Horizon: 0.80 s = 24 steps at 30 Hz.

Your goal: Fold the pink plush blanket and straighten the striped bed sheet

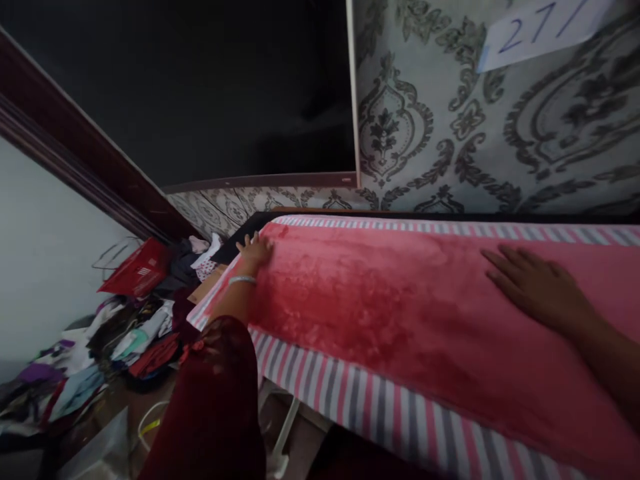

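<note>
A red and pink cloth (350, 293) lies stretched lengthwise over a board with a pink, grey and white striped cover (400, 407). Darker red patches mark the cloth's left and middle parts; I cannot tell whether they are wet or part of its pattern. At the cloth's far left end is my left hand (256, 252), fingers spread, with a bracelet at the wrist. My right hand (537, 283) lies flat over the pink right part, its fingers outstretched to the left. Neither hand grasps anything.
A dark television (225, 100) hangs on the patterned wall (435, 133) behind the board. Piled clothes (145, 340) and a red bag (137, 270) are on the left. Under the board shows a white metal leg (286, 430). A paper with numbers (540, 33) is on the wall.
</note>
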Each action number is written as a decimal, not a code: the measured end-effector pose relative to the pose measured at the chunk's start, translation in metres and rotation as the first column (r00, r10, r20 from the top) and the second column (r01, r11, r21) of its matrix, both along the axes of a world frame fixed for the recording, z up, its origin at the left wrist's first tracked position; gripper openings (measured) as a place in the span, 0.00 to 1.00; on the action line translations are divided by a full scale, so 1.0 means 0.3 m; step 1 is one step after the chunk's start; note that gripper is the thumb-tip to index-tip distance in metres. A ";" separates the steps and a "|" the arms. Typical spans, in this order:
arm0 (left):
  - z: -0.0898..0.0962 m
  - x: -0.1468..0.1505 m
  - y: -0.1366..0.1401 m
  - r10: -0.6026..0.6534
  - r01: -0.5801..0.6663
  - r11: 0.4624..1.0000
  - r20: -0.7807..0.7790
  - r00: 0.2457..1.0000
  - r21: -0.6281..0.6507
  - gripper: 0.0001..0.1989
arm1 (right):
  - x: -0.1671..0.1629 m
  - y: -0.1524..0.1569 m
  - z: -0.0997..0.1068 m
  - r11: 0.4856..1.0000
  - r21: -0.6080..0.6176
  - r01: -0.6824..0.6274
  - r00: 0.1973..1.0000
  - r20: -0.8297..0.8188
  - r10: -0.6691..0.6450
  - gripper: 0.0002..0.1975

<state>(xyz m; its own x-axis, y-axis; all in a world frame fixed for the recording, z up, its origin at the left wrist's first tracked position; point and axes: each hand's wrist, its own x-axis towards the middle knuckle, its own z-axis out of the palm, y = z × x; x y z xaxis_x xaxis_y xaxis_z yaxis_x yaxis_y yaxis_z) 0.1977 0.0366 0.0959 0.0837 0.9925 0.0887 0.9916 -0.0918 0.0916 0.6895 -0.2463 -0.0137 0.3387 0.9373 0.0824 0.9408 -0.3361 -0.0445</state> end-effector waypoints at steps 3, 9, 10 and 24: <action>-0.027 0.212 -0.186 -0.188 0.188 0.982 0.009 0.982 -0.005 0.24 | -0.042 -0.009 0.068 0.998 -0.045 0.034 0.999 -0.029 -0.035 0.38; -0.166 0.643 -0.781 -0.867 0.877 0.480 0.135 0.479 -0.030 0.35 | -0.062 -0.027 0.109 0.998 -0.055 0.028 0.996 -0.080 -0.032 0.35; -0.185 0.687 -0.854 -0.901 0.911 0.410 0.131 0.413 -0.049 0.37 | -0.063 -0.030 0.111 0.998 -0.051 0.025 0.996 -0.079 -0.029 0.35; -0.180 0.085 -0.456 -0.489 0.477 0.870 -0.097 0.867 -0.127 0.31 | -0.025 -0.015 0.048 1.000 0.005 -0.001 0.999 -0.049 0.001 0.43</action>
<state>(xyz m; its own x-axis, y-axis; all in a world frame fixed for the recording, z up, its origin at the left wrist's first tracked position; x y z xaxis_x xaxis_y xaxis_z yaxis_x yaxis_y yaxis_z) 0.2233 -0.1002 0.0418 0.5587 0.8281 -0.0462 0.8291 -0.5591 0.0056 0.6820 -0.2509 0.0007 0.3412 0.9374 0.0702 0.9379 -0.3345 -0.0922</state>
